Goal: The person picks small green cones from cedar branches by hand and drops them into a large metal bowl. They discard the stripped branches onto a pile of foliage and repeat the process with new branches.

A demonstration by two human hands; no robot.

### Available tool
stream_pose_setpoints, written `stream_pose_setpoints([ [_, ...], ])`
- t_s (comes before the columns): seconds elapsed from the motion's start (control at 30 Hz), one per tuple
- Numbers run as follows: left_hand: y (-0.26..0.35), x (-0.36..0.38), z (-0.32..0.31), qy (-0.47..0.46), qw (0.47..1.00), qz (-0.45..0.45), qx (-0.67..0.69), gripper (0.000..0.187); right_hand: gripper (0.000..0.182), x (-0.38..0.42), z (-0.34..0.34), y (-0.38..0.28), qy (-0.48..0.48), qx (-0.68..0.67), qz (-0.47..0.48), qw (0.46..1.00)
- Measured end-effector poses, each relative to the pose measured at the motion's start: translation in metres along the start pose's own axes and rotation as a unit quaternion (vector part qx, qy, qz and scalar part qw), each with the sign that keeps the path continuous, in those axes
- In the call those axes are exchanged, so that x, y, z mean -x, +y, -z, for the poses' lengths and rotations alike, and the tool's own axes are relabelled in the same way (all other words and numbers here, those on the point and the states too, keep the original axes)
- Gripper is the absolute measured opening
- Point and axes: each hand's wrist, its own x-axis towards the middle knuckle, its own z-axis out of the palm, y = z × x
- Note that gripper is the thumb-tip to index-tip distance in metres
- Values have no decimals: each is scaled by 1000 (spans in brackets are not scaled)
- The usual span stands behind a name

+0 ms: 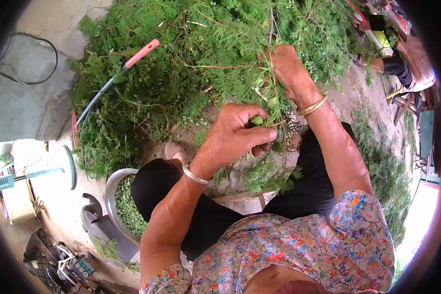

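Observation:
My right hand (285, 71) is closed round the upper part of a green conifer branch (274, 95), which hangs down in front of me. Lower on the branch, my left hand (240, 131) has thumb and fingers bent together, with a small green cone (257, 120) between them. More green cones show on the branch between my hands. At my left knee, a round metal basin (113, 196) holds many small green cones (127, 208).
A large heap of cut conifer branches (132, 98) lies ahead, with a pink-handled saw (141, 54) on it. Another person (411, 63) sits at the upper right. Beside the basin stands a grey container (105, 232). A black cable (56, 59) loops at the upper left.

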Motion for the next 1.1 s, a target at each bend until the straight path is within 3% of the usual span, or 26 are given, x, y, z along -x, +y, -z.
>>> stream_pose_setpoints([
  [0.17, 5, 6, 4, -41, 994, 63, 74, 11, 23, -12, 20, -8, -4, 95, 9, 995],
  [0.23, 11, 11, 2, 1, 976, 154, 154, 11, 23, -21, 25, -6, 42, 54, 70, 995],
  [0.3, 11, 11, 2, 17, 968, 164, 192, 11, 22, -13, 30, -16, 53, 52, 79, 994],
  [0.4, 12, 14, 5, 33, 963, 170, 206, 11, 21, -5, 26, -27, 83, 105, -5, 991],
  [0.47, 14, 20, 9, 32, 969, 165, 182, 13, 21, -14, 26, -16, 111, 124, 67, 984],
  [0.57, 14, 30, 20, -39, 973, 173, 147, 17, 17, -26, 46, -31, 131, 66, 77, 986],
  [0.6, 11, 31, 22, -43, 959, 155, 235, 16, 18, -23, 53, -36, 157, -28, 34, 987],
  [0.63, 6, 32, 25, -45, 936, 137, 322, 16, 18, -21, 55, -34, 156, -27, 33, 987],
  [0.7, -5, 28, 32, -66, 932, 110, 340, 21, 24, -21, 67, -23, 83, -18, 91, 992],
  [0.73, -6, 25, 28, -21, 933, 84, 348, 29, 28, -18, 70, -19, 29, -95, 114, 989],
  [0.77, -7, 24, 28, 23, 933, 58, 354, 38, 28, -17, 68, -15, 27, -98, 113, 988],
  [0.83, -7, 22, 32, 0, 936, 59, 348, 43, 30, -11, 59, -12, 0, -132, 126, 983],
  [0.87, -5, 20, 29, 13, 924, 58, 378, 43, 31, -9, 53, -19, 25, -37, 53, 998],
  [0.97, -2, 15, 26, 36, 908, 49, 415, 43, 32, -7, 44, -17, -13, 42, 7, 999],
  [1.0, -1, 13, 27, 43, 905, 42, 421, 43, 26, 0, 40, -13, -71, -43, 115, 990],
  [1.03, -3, 12, 29, 44, 906, 41, 420, 43, 26, 1, 38, -14, -73, -44, 116, 990],
  [1.1, -9, 9, 32, 84, 943, 9, 321, 32, 33, 2, 34, -17, -136, -9, -16, 991],
])
